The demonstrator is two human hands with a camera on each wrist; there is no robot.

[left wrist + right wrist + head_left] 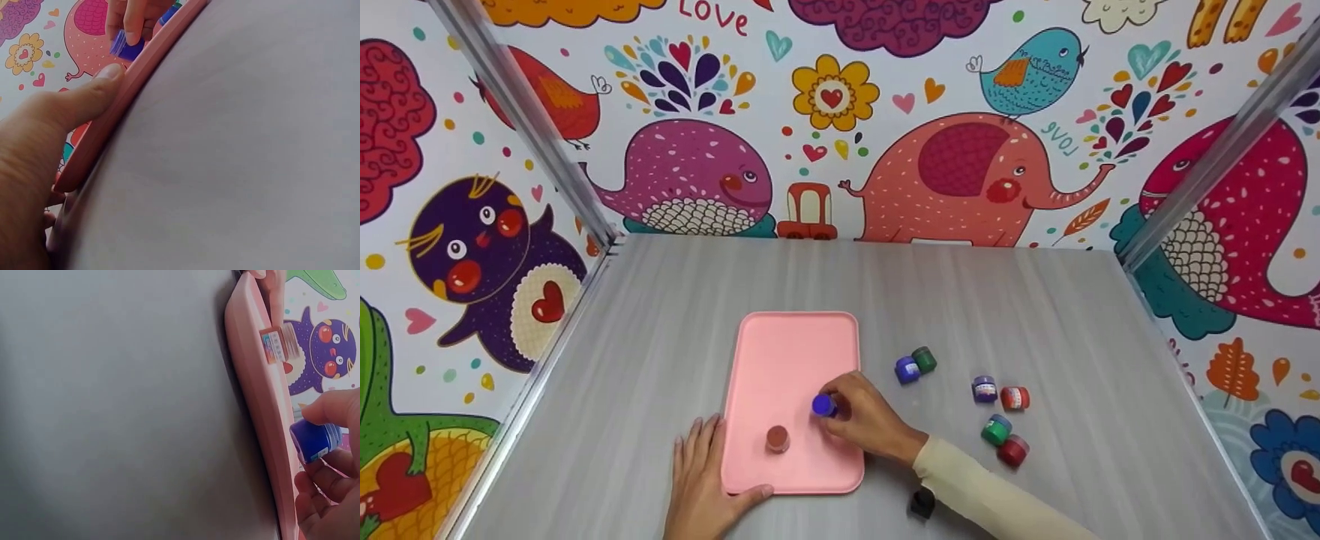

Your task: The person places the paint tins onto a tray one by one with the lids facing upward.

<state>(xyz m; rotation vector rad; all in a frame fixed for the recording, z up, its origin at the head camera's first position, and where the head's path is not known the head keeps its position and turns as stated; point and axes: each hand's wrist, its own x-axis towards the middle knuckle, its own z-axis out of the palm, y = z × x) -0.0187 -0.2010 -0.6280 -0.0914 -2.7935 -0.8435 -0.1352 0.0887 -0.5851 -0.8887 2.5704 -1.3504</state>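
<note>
My right hand (874, 418) pinches a small jar of blue paint (313, 440) between thumb and fingers, over the right half of a pink tray (795, 352). In the head view its blue top (824, 406) faces up. A brown paint jar (778, 439) stands on the tray, left of and nearer than the blue one; its printed label shows in the right wrist view. At the tray's near left corner rests my left hand (701, 480), fingers straight along the outer side and thumb (101, 90) against the near rim.
Right of the tray lie a blue jar (907, 369) touching a dark green jar (924, 359). Farther right are a purple jar (984, 389), an orange-red jar (1015, 398), a green jar (996, 430) and a red jar (1013, 451). A black jar (922, 502) sits by my right sleeve.
</note>
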